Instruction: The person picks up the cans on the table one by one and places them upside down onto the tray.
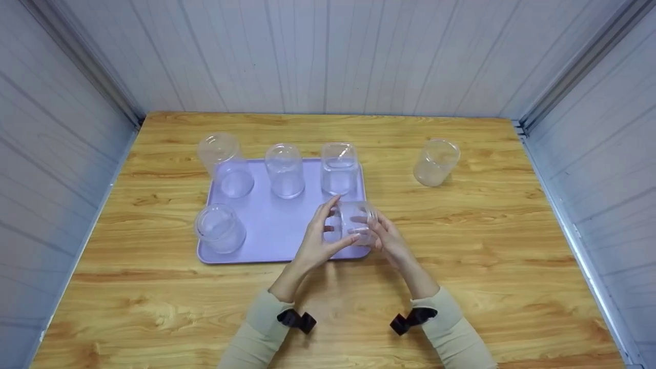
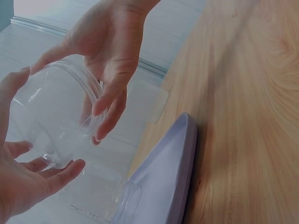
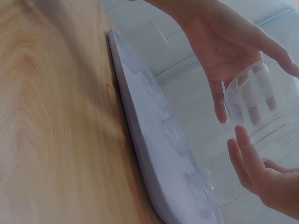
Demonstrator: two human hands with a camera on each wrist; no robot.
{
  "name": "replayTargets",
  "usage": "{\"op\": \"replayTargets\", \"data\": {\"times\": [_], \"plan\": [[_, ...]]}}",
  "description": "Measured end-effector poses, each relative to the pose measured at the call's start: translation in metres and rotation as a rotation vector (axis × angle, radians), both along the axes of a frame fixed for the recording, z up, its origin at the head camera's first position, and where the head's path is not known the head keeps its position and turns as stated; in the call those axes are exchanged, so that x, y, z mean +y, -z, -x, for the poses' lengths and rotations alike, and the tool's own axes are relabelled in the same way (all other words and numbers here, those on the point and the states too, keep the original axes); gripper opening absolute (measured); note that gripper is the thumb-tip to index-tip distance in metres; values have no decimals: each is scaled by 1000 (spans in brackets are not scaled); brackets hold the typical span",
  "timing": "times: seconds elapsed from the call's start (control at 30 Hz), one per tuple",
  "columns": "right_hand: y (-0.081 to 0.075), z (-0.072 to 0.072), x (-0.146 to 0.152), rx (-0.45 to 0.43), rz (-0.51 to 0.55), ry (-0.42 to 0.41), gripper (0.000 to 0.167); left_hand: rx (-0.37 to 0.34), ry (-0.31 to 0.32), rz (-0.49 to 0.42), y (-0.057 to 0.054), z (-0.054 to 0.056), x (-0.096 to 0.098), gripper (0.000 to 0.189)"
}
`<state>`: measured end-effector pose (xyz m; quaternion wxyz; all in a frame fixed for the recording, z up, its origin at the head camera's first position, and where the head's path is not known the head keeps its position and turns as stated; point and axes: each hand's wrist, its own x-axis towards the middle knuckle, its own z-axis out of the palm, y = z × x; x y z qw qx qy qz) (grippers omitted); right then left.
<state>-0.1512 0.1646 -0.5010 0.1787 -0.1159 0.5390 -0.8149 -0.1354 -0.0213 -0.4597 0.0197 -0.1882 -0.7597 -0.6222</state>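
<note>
A clear plastic jar [image 1: 354, 209] is held between both hands above the front right part of the lilac tray [image 1: 271, 230]. It lies on its side, its ringed mouth toward the right. My left hand [image 1: 313, 246] grips the base end, thumb in front and fingers behind. Around the rim end, my right hand [image 1: 394, 245] holds with bent fingers. In the left wrist view the jar [image 2: 51, 102] looks empty, with the right hand's fingertips at its rim. The right wrist view shows the left hand's [image 3: 229, 46] thumb and fingers spread about the jar's base [image 3: 252, 88].
On the tray stand a tall round jar [image 1: 225, 164], a round jar [image 1: 285, 171], a squarish jar [image 1: 339, 169] and a short jar [image 1: 220, 230]. Another clear jar [image 1: 435, 163] stands on the wooden table [image 1: 487, 246] at the right. Pale panels [image 1: 328, 56] enclose the back and sides.
</note>
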Motion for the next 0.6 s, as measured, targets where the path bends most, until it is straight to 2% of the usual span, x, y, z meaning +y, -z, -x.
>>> {"op": "replayTargets", "data": {"times": [0.1,0.2,0.33,0.43,0.47,0.6], "plan": [[-2,2,1,-5,-13,-25,73,18,-37,9,12,6,0,78],[-18,0,-2,-46,-94,-6,76,32,-73,25,13,8,-1,78],[-26,3,1,-60,-191,52,58,57,-116,57,13,9,-4,78],[-26,8,6,-28,-236,94,52,83,-147,91,14,10,-7,79],[-17,13,9,1,-218,92,52,89,-158,101,14,10,-8,79],[-16,20,14,43,-254,138,50,88,-187,149,14,10,-14,79]]}}
